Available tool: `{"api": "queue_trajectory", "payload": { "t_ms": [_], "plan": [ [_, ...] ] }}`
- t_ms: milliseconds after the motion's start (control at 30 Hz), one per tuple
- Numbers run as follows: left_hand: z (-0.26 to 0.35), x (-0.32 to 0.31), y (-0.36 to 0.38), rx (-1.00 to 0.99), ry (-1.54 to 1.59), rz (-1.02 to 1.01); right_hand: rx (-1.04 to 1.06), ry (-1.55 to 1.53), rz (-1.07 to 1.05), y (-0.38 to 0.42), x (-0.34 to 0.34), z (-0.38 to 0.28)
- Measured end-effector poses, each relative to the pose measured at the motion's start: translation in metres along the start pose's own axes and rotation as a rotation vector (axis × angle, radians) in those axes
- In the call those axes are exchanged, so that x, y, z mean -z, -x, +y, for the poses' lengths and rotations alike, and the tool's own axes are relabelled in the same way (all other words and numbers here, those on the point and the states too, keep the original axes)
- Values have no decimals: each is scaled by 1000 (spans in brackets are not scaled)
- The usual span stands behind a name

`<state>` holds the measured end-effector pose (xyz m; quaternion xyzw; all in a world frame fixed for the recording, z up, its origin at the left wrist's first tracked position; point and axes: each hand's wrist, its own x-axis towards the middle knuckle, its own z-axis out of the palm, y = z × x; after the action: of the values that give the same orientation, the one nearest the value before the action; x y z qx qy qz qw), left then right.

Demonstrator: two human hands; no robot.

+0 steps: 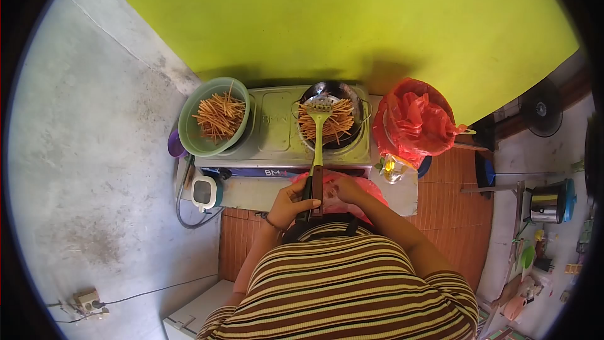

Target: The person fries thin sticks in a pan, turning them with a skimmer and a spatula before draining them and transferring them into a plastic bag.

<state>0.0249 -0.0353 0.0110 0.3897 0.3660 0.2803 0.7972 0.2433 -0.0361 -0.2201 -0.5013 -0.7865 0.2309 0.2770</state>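
Observation:
My left hand (288, 204) is closed around the brown handle of a slotted spatula (318, 132) and a black handle (306, 192) beside it. The spatula's head lies over thin brown fried sticks (336, 123) heaped in a wire strainer above a dark wok (333, 88) on the stove. Close to the handles, my right hand (349, 190) is closed at a pink plastic bag (372, 192) in front of the stove; its fingertips are hidden. More brown sticks (219, 116) fill part of a green basin (187, 127) on the stove's left side.
A container wrapped in a red plastic bag (418, 119) stands right of the stove (275, 123). Near it is a clear vessel (393, 169) with yellow contents. A white-topped container (204, 192) and a hose (182, 211) are at the left. A green wall (327, 19) rises behind.

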Motion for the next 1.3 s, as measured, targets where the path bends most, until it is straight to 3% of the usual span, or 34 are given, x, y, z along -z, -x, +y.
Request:
{"api": "queue_trajectory", "payload": {
  "t_ms": [100, 200, 500, 600, 800, 1200, 1300],
  "plan": [
    [1, -3, 1, -2, 10, 8, -385, 181, -246, 2, -10, -9],
    [-4, -4, 3, 0, -8, 10, -532, 220, -204, -6, -7, -34],
    [-3, -8, 9, 14, -14, -6, -385, 182, -236, -5, 10, -27],
    [-3, -9, 9, 8, 17, -2, -347, 261, -461, -9, 24, -35],
    [-1, -11, 6, -36, 7, 32, -318, 397, -533, 2, -14, -19],
    [2, -11, 2, -15, 32, 30, -277, 234, -433, -8, 17, -44],
    [3, -10, -2, -33, 18, 21, -218, 318, -535, -12, 26, -49]
  ]
}}
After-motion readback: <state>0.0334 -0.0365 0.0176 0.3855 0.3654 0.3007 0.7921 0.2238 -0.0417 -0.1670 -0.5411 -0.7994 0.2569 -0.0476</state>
